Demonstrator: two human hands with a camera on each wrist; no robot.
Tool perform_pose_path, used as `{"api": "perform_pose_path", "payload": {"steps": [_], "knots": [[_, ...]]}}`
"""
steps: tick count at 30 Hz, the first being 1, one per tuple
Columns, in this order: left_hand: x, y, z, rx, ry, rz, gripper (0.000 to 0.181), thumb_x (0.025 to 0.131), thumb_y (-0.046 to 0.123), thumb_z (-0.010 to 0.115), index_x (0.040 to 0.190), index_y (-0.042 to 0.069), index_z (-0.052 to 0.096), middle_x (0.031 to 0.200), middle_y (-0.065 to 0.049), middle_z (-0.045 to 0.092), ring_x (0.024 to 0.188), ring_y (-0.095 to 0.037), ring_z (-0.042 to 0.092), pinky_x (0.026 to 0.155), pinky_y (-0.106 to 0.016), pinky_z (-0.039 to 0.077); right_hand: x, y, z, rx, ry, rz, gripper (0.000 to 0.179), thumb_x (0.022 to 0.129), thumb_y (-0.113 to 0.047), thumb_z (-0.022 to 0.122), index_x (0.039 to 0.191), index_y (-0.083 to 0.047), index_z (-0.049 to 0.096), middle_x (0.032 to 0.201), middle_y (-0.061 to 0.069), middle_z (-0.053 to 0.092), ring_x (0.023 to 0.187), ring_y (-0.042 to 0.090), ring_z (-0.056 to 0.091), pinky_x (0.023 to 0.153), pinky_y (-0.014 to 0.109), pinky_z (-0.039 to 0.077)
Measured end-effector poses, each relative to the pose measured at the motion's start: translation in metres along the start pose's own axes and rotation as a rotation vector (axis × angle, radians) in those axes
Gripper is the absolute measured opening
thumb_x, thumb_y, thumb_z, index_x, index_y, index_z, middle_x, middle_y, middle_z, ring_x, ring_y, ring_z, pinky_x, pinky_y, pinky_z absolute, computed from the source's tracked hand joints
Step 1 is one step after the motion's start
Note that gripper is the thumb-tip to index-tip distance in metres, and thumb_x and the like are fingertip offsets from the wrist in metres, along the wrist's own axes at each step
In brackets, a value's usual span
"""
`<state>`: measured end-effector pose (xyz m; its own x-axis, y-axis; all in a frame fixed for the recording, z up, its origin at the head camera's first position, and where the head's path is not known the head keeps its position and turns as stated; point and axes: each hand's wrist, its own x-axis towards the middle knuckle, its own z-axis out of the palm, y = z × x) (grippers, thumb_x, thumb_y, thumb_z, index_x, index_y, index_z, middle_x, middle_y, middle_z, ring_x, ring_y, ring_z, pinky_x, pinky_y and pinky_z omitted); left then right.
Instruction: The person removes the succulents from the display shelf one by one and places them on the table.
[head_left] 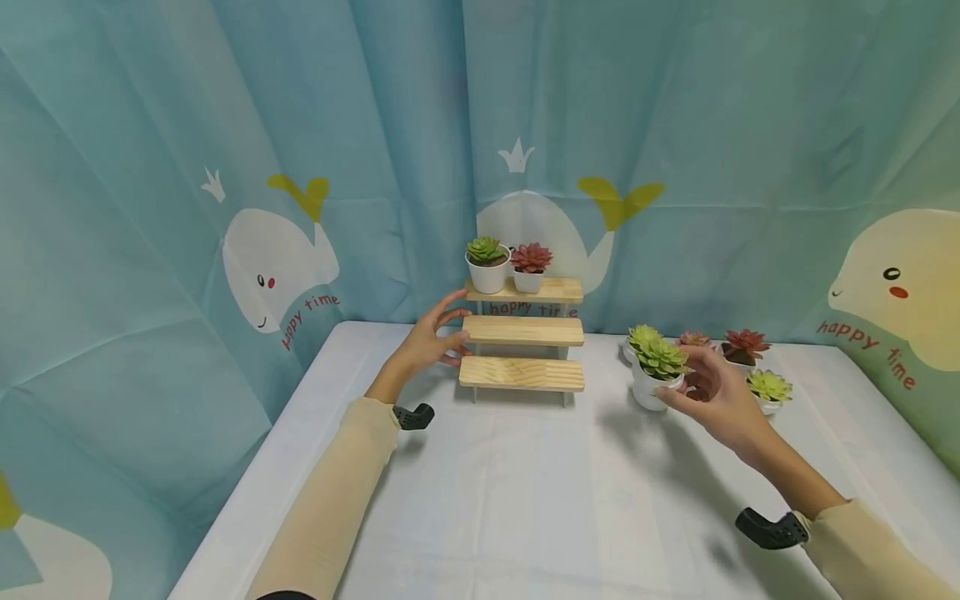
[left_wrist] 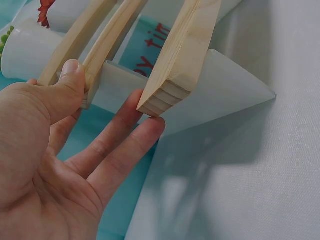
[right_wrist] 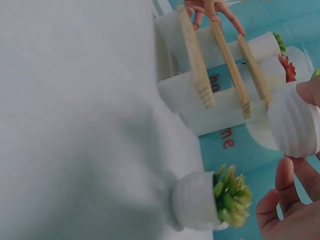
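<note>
A three-step wooden shelf stand (head_left: 522,374) with white side panels stands on the table. My left hand (head_left: 429,337) is at its left end, fingers fairly straight and touching the board ends; the thumb lies against the middle board (left_wrist: 116,42). On the top board sit a white pot with a green succulent (head_left: 487,265) and a smaller white pot with a red succulent (head_left: 529,268). To the right of the stand, my right hand (head_left: 720,400) pinches a white ribbed pot with a green succulent (head_left: 654,375) between thumb and fingers. The pot (right_wrist: 292,120) is upright, in front of other pots.
Beside and behind the right hand stand a pot with a dark red succulent (head_left: 744,345), a pink succulent (head_left: 696,338) and a yellow-green one (head_left: 769,386). Part of another white pot (head_left: 627,350) shows behind the held one. A blue whale-print curtain (head_left: 397,150) hangs behind the white table (head_left: 480,500).
</note>
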<state>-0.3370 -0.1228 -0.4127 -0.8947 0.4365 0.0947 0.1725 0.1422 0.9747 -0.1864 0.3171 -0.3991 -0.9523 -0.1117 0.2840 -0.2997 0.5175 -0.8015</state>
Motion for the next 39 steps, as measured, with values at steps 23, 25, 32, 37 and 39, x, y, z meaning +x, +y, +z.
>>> {"api": "perform_pose_path", "payload": {"steps": [23, 25, 32, 37, 39], "knots": [[0.004, 0.001, -0.001, 0.015, -0.009, 0.011, 0.075, 0.102, 0.01, 0.065, 0.164, 0.032, 0.027, 0.157, -0.014, 0.04, 0.098, -0.054, 0.067, 0.08, -0.063, 0.059, -0.044, 0.039, 0.003, -0.03, -0.029, 0.088, 0.064, 0.091, -0.012, 0.081, 0.144, 0.0, 0.047, 0.105, -0.017, 0.065, 0.083, 0.008, 0.063, 0.07, 0.019, 0.053], [0.003, 0.001, -0.001, 0.009, -0.011, 0.013, 0.076, 0.102, 0.01, 0.065, 0.164, 0.032, 0.027, 0.158, -0.014, 0.04, 0.098, -0.052, 0.068, 0.079, -0.061, 0.06, -0.046, 0.042, 0.004, -0.034, -0.031, 0.093, 0.063, 0.09, -0.012, 0.081, 0.142, -0.001, 0.048, 0.105, -0.017, 0.065, 0.083, 0.008, 0.063, 0.069, 0.02, 0.053], [0.001, 0.001, -0.002, 0.01, -0.012, 0.019, 0.076, 0.102, 0.012, 0.065, 0.164, 0.032, 0.026, 0.158, -0.015, 0.04, 0.094, -0.047, 0.071, 0.075, -0.056, 0.062, -0.052, 0.052, 0.009, -0.063, -0.045, 0.083, 0.059, 0.089, -0.011, 0.082, 0.138, -0.003, 0.052, 0.097, -0.006, 0.065, 0.079, 0.007, 0.062, 0.066, 0.022, 0.052], [0.001, -0.001, -0.002, 0.005, -0.012, 0.016, 0.076, 0.102, 0.012, 0.065, 0.164, 0.033, 0.026, 0.159, -0.016, 0.039, 0.094, -0.046, 0.071, 0.077, -0.059, 0.061, -0.055, 0.054, 0.011, -0.099, -0.059, 0.059, 0.059, 0.089, -0.011, 0.083, 0.139, -0.003, 0.052, 0.098, 0.003, 0.064, 0.076, 0.009, 0.061, 0.063, 0.025, 0.052], [0.001, -0.001, -0.001, 0.004, -0.011, 0.016, 0.076, 0.102, 0.011, 0.065, 0.164, 0.033, 0.026, 0.159, -0.017, 0.038, 0.094, -0.046, 0.071, 0.077, -0.06, 0.06, -0.055, 0.055, 0.011, -0.109, -0.068, 0.051, 0.06, 0.089, -0.011, 0.082, 0.14, -0.003, 0.052, 0.099, 0.006, 0.064, 0.075, 0.009, 0.061, 0.062, 0.026, 0.052]]}}
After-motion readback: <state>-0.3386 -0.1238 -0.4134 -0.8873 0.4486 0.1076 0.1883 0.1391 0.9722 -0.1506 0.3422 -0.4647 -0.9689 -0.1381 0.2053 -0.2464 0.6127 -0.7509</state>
